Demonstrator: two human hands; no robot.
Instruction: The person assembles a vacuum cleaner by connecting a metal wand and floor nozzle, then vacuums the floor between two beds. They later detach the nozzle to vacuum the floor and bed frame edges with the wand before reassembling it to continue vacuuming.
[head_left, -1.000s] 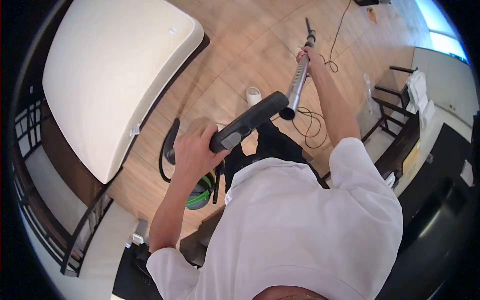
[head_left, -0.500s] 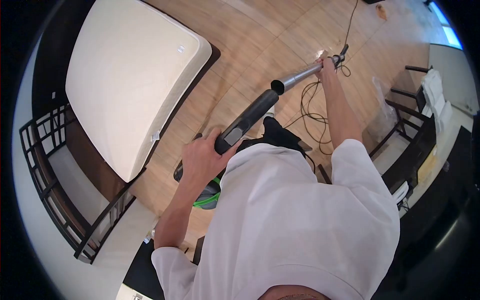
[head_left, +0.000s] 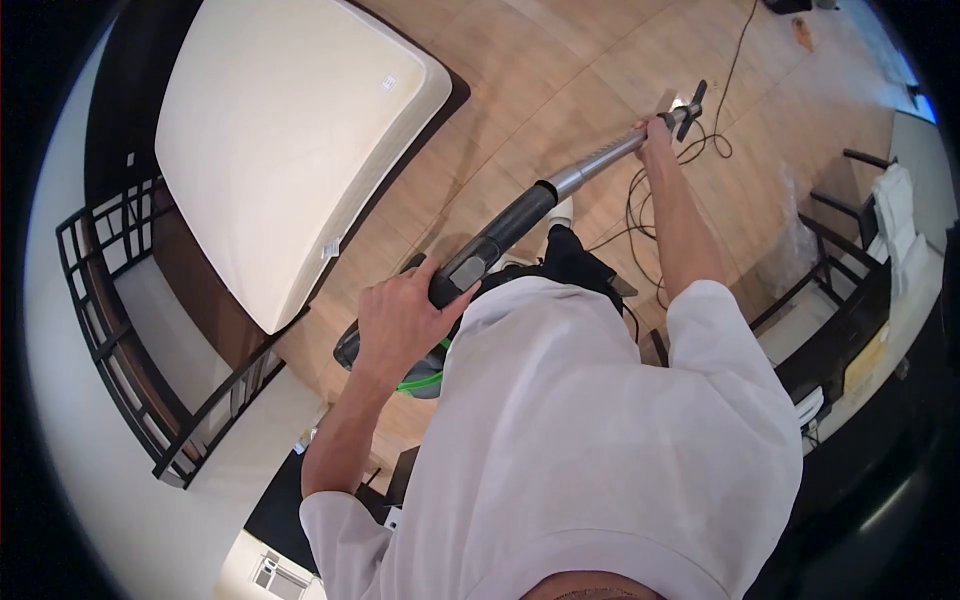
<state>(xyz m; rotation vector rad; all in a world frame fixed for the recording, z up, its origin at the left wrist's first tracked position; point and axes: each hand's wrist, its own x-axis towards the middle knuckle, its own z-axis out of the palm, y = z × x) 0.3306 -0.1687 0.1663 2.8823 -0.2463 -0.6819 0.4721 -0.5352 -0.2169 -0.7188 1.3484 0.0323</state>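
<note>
My left hand (head_left: 400,318) is closed around the black vacuum cleaner handle (head_left: 500,232), near its grey panel. At the handle's front end, the silver vacuum tube (head_left: 598,165) meets it in one line, with no gap showing. Farther out, my right hand (head_left: 652,134) grips the tube close to its far end, where a dark crosspiece (head_left: 692,110) is attached. Below my left hand, partly hidden by my arm and shirt, is a dark vacuum cleaner body with a green trim (head_left: 420,384).
A bare mattress (head_left: 300,150) on a dark bed base stands at the left, beside a black railing (head_left: 110,340). A black cord (head_left: 640,215) lies looped on the tiled floor (head_left: 520,80). Dark chairs (head_left: 835,215) with white cloth stand at the right, near clear plastic (head_left: 790,240).
The tube's near end, apart from the handle before, now sits on the handle's front end. The camera view has shifted a little.
</note>
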